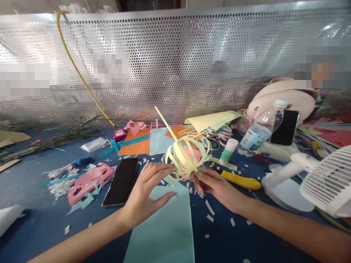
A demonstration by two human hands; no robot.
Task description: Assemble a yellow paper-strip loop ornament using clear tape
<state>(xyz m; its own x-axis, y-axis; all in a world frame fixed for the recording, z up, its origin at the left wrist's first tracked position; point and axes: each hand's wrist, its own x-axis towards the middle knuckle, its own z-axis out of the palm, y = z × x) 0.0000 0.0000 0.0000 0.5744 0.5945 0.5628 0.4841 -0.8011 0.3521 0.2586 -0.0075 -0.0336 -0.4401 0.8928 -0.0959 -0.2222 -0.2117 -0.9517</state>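
Observation:
A round cage of pale yellow paper strips is held up above the table, one long strip sticking out of it to the upper left. My right hand pinches the strips where they meet at the bottom of the cage. On the other side, my left hand has its fingers stretched out and thumb apart, the fingertips at the cage's left edge; whether they touch it I cannot tell. Under both hands lies a light blue paper sheet, with small white scraps around it.
A black phone and pink cut paper lie to the left. On the right are a glue stick, a yellow-handled tool, a plastic bottle, another phone and a white fan. A perforated metal panel closes off the back.

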